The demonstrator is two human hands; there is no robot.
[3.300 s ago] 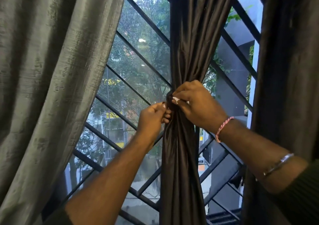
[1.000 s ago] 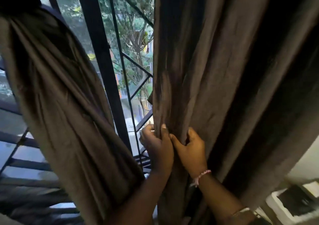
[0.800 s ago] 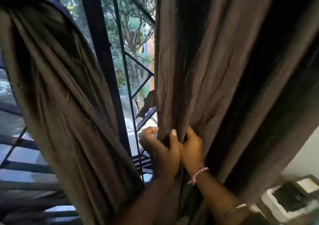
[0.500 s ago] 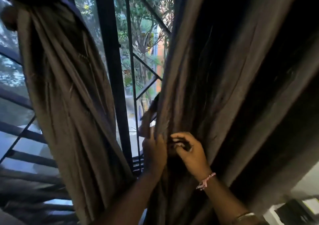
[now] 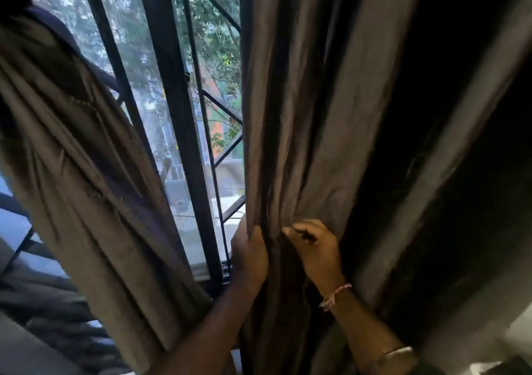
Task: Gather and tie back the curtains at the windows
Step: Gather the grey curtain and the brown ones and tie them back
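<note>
Head view only. Left hand (image 5: 250, 255) grips the window-side edge of the right curtain (image 5: 311, 115), fingers wrapped round the outer folds. Right hand (image 5: 315, 249) sits just beside it, fingers (image 5: 290, 232) curled and pinching a pleat of the same cloth. The curtain hangs loose above both hands and spreads wide to the right of the right-hand fingers; no tie visible on it.

Left of the left-hand fingers, past the window grille (image 5: 178, 115), the other curtain (image 5: 86, 173) hangs already bunched, drawn in at its top.

Judgement: gathering step on this panel, early; much cloth to the right not yet collected.

Next move calls for sweeping the far-right folds in toward the fingers, one hand clamping the bundle while the other finds a tie. Tie location: cannot tell.
</note>
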